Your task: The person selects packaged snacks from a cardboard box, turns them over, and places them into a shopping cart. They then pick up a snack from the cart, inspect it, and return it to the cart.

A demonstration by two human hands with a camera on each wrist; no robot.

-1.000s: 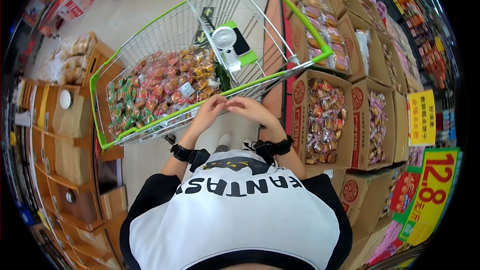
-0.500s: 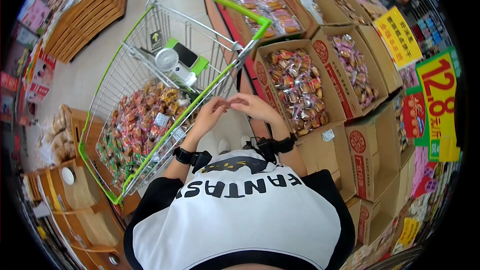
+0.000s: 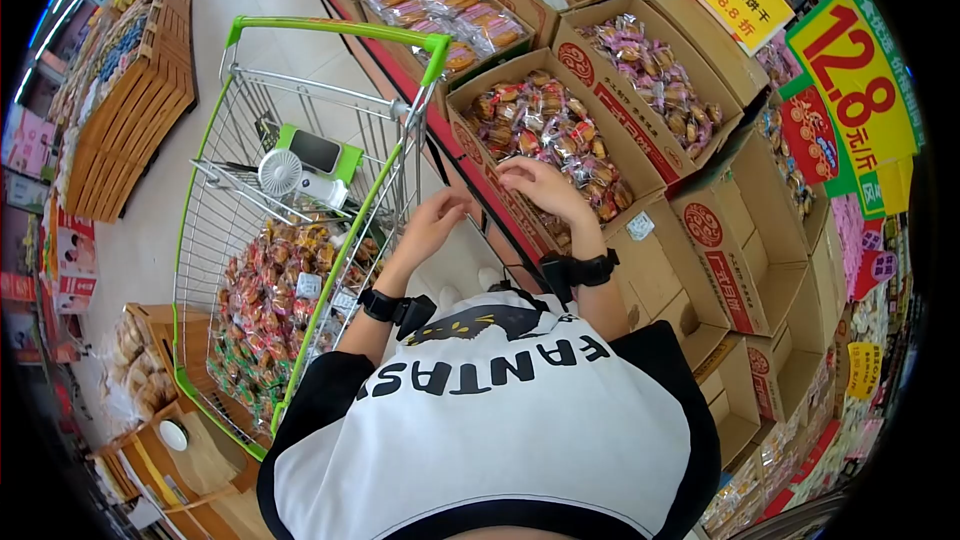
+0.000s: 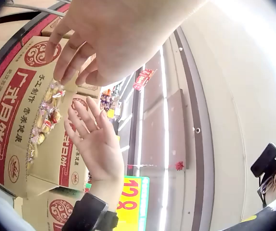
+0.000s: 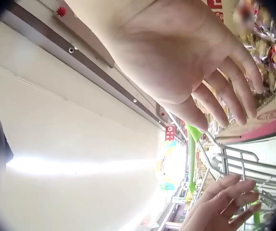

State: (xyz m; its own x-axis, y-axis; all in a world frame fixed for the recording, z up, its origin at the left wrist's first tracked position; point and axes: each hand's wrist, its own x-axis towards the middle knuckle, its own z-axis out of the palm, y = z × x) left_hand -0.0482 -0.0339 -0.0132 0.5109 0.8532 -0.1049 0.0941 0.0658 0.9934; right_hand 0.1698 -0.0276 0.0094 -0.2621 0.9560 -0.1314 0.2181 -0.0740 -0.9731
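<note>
My left hand hangs in the air between the shopping cart and the display boxes, holding nothing. In the left wrist view, its fingers hang loosely bent. My right hand overlaps the near wall of a cardboard box filled with wrapped mooncakes. Nothing is in its palm, and the right wrist view shows the fingers relaxed and spread. Inside the cart lie clear bags of small wrapped cakes, red, yellow and green. A white hand fan and a phone rest near its handle.
More boxes of wrapped cakes stand in rows on the right, with several bare-bottomed cartons closer to my body. Price signs rise behind them. A slatted wooden stand and a wooden shelf flank the left side.
The view has turned right, bringing the mooncake boxes in front of me and the cart leftward. My hands, close together before, have moved apart, the right one toward the box.
</note>
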